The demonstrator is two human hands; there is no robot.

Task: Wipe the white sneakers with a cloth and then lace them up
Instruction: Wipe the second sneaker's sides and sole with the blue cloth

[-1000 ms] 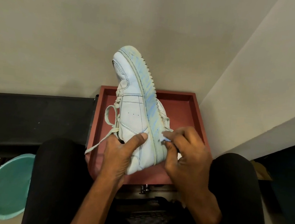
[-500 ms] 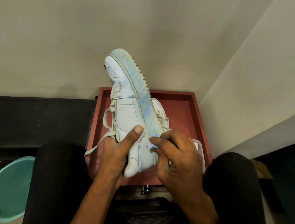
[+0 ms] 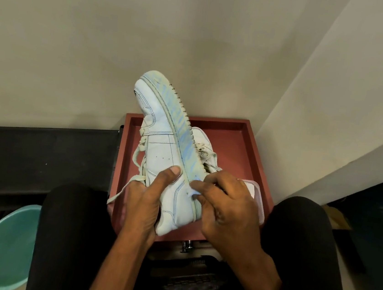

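Note:
A white sneaker (image 3: 161,151) with a blue-streaked sole is held on its side above a red tray (image 3: 245,141), toe pointing away. My left hand (image 3: 145,201) grips its heel end, thumb pressed on the side panel. My right hand (image 3: 226,208) pinches a small pale cloth (image 3: 195,194) against the sole edge near the heel. Loose laces (image 3: 136,162) hang off the left side. A second white sneaker (image 3: 205,149) lies in the tray, mostly hidden behind the first.
A clear plastic container (image 3: 257,197) sits in the tray's right part, partly under my right hand. A teal bucket (image 3: 4,250) stands at the lower left. A black bench (image 3: 41,151) runs to the left. Walls close in behind and right.
The sneaker's toe has swung a little to the left and my right hand has slid the cloth along the sole edge toward the heel. The plastic container has come into view.

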